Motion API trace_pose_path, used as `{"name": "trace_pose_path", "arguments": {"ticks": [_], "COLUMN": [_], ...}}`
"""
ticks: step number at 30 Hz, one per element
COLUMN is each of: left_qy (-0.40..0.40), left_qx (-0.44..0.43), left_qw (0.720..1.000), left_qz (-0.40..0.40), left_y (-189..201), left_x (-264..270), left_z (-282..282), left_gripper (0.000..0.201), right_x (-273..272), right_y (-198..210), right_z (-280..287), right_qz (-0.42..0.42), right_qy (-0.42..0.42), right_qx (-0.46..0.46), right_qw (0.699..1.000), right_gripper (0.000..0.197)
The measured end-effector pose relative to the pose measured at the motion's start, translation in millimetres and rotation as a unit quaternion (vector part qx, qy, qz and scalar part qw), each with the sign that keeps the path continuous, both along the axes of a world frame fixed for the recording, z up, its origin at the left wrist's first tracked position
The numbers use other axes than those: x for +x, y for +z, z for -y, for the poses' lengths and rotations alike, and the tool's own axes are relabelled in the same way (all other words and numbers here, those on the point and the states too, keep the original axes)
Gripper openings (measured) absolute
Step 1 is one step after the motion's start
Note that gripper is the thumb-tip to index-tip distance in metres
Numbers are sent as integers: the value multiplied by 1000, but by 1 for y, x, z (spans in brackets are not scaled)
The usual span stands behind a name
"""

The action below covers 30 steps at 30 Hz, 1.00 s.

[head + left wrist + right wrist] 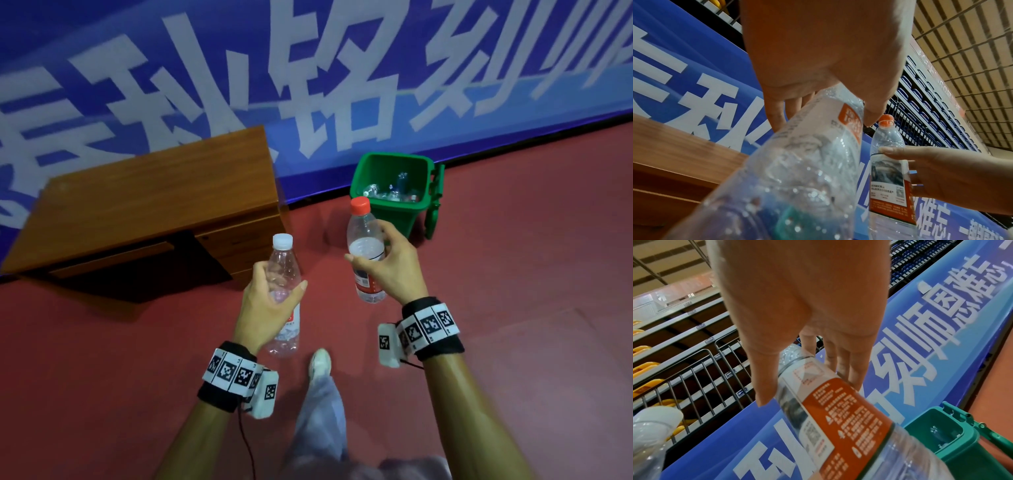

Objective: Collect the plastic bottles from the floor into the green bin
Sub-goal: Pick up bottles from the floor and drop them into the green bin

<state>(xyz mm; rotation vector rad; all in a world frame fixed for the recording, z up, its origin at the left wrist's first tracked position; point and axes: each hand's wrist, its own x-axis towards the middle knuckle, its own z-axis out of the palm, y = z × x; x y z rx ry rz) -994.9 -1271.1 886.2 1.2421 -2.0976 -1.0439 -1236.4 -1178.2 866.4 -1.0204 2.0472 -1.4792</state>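
Left hand: fingers curled round white-cap bottle, upright. Right hand: gripping red-cap bottle, upright. Bin at 12 o'clock, holding bottles; desk at 10 o'clock.

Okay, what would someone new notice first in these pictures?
Two clear plastic bottles held up side by side: the left hand grips the white-capped bottle, the right hand the red-capped bottle. Just beyond them the green bin stands open on the red floor, against the blue banner.
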Motion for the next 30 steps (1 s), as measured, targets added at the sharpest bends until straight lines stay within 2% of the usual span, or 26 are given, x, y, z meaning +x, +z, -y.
{"name": "trace_pose_path", "arguments": {"ticks": [5, 8, 10, 14, 21, 24, 28, 30], "left_qy": [-26, -56, -85, -148, -222, -251, -245, -247], "left_qx": [5, 0, 4, 1, 34, 19, 0, -14], "left_qw": [1000, 998, 996, 988, 972, 964, 964, 960], "left_qz": [9, 13, 20, 37, 68, 89, 106, 132], "left_y": [-20, -21, -23, -15, -29, -43, -62, -68], "left_x": [-69, -127, -167, -248, -380, -442, -532, -574], "left_z": [101, 174, 223, 298, 365, 386, 415, 424], "left_gripper": [55, 52, 51, 51, 49, 48, 50, 51], "right_x": [-67, -118, -150, -204, -311, -378, -486, -537], "right_y": [-9, 0, 6, 11, -10, -23, -43, -49], "right_z": [89, 142, 173, 207, 233, 247, 277, 294], "right_qz": [9, 9, 4, 0, 47, 50, 44, 47], "right_qy": [-28, -71, -97, -155, -209, -203, -192, -177], "right_qx": [-13, -24, -20, -21, 36, 55, 93, 96], "right_qw": [999, 997, 995, 988, 976, 976, 976, 978], "right_gripper": [73, 77, 71, 66, 66, 63, 80, 77]}}
